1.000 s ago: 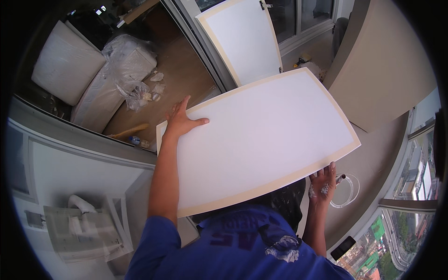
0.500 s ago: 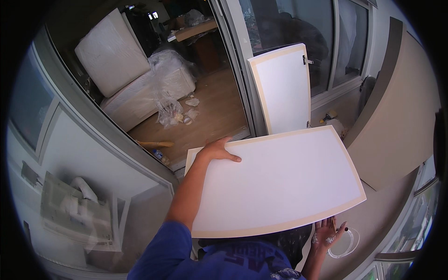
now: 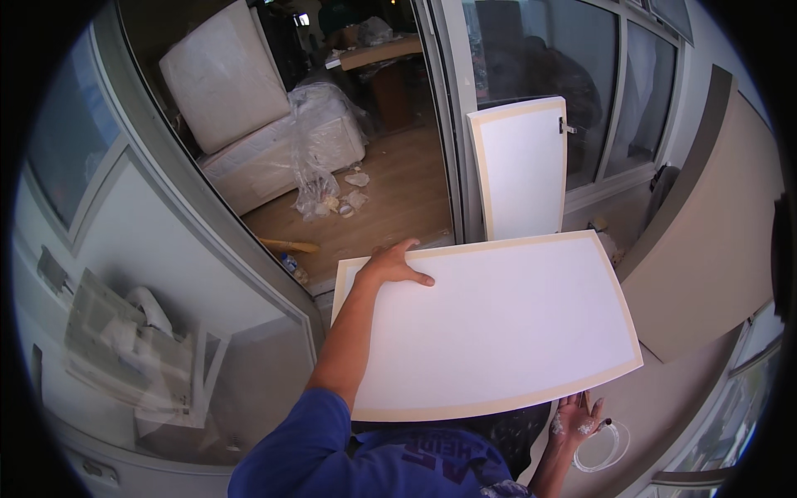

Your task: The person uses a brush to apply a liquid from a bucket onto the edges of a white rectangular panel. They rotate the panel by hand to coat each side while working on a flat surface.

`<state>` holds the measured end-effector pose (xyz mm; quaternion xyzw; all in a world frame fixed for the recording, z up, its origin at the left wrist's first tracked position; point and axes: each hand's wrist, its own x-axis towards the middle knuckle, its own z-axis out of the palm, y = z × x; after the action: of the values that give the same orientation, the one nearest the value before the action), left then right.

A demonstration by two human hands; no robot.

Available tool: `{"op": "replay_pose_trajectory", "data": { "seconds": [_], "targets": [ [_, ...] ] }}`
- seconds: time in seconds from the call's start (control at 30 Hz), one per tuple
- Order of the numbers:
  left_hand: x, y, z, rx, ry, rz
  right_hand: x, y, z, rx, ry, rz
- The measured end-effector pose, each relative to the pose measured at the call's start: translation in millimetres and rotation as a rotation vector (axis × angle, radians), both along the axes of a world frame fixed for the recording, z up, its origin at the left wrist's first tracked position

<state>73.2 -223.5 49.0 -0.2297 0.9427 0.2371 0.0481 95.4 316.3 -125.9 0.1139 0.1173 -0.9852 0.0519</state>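
Observation:
A large white board (image 3: 490,324) with a cream border strip lies across my front, nearly level, its near edge by my blue shirt. My left hand (image 3: 394,266) grips its far left edge, thumb on the white face and fingers over the rim. Below the near right edge, my right hand (image 3: 573,419) is turned palm up with fingers spread, their tips close to or under the board. White smears mark that palm. A small dark-ended thing (image 3: 607,422) shows by the thumb; I cannot tell its kind. The board hides what lies beneath it.
A narrower white panel (image 3: 523,170) with a metal hinge leans by the sliding door frame. To the right stands a tall beige panel (image 3: 701,241); a white coiled cable (image 3: 604,448) lies on the floor. Indoors are a plastic-wrapped mattress (image 3: 286,158), a broom (image 3: 288,246) and a bottle (image 3: 293,267).
My view has shifted, so the room sits lower and further right. The board has moved only slightly. My left hand keeps its grip; my right hand stays palm up by the near edge.

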Motion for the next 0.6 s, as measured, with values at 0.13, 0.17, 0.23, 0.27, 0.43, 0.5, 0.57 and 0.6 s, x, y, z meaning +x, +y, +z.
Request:
{"op": "replay_pose_trajectory", "data": {
  "seconds": [0.13,0.17,0.23,0.27,0.43,0.5,0.57,0.6],
  "targets": [
    [12.4,6.5,8.4,0.051,0.028,0.071,-6.8,-9.8,17.9,-0.056,-0.102,-0.024],
    [15.9,4.9,5.6,0.067,0.044,0.08,-8.4,-12.7,26.5,-0.075,-0.099,-0.022],
    [18.7,-5.1,-0.7,0.074,0.069,0.096,-14.7,-18.1,30.1,-0.091,-0.072,-0.017],
    [17.3,-3.9,-0.2,0.08,0.083,0.092,-18.3,-16.7,27.1,-0.107,-0.07,-0.015],
    [9.8,2.5,6.3,0.03,0.078,0.092,-33.5,-17.1,22.5,-0.126,-0.12,-0.071],
    [9.8,5.6,-12.6,0.101,0.065,0.088,-31.9,-24.0,20.9,-0.112,-0.087,-0.044],
    [18.3,10.8,-8.9,0.211,0.053,0.113,-33.1,-25.5,15.7,-0.148,-0.099,-0.058],
    [18.5,8.7,-13.7,0.231,0.064,0.126,-33.8,-26.1,9.4,-0.162,-0.071,-0.055]
  ]
}}
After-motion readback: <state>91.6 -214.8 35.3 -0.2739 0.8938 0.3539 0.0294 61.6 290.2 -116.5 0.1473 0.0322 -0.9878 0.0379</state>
